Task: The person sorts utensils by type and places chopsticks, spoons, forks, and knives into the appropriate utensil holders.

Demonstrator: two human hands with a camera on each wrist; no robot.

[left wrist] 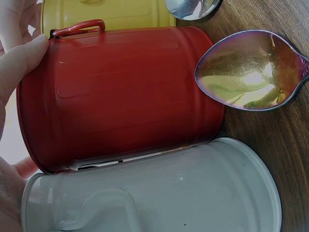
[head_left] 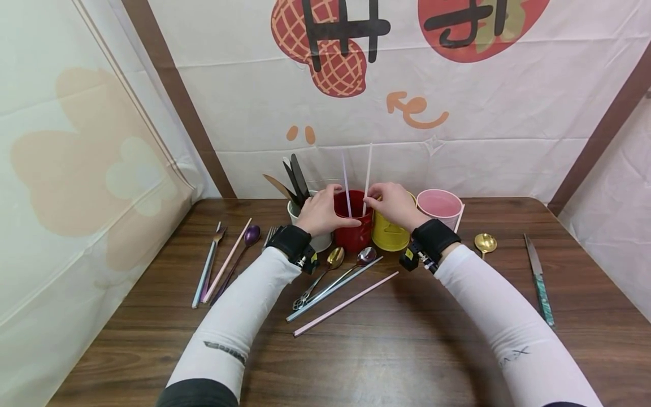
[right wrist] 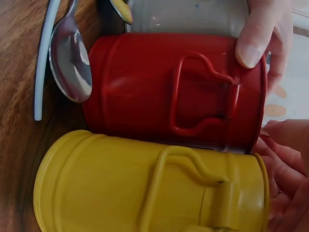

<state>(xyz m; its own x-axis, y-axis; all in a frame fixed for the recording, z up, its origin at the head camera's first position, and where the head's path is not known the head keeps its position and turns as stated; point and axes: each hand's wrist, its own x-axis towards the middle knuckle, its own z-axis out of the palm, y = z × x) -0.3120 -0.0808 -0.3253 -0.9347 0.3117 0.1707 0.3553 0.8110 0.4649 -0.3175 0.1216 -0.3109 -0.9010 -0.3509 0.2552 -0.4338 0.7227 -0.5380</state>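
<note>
A red metal bucket (head_left: 351, 239) stands between a white bucket (left wrist: 159, 193) and a yellow bucket (right wrist: 120, 188). My left hand (head_left: 321, 213) grips its rim, thumb on the front wall and fingers at the back. Two pale chopsticks stand in the red bucket: a lilac one (head_left: 346, 178) leans left, and a whitish one (head_left: 368, 164) rises on the right. My right hand (head_left: 395, 204) pinches the whitish chopstick just above the rim. Its fingertips are partly hidden in the right wrist view. Several knives (head_left: 297, 176) stick out of the white bucket.
A pink bucket (head_left: 440, 204) is at the right of the row. In front lie a gold spoon (head_left: 335, 258), a silver spoon (head_left: 366, 255), a blue chopstick (head_left: 333, 289) and a pink chopstick (head_left: 346, 304). Further right are a gold ladle-like spoon (head_left: 485, 243) and a knife (head_left: 539, 280).
</note>
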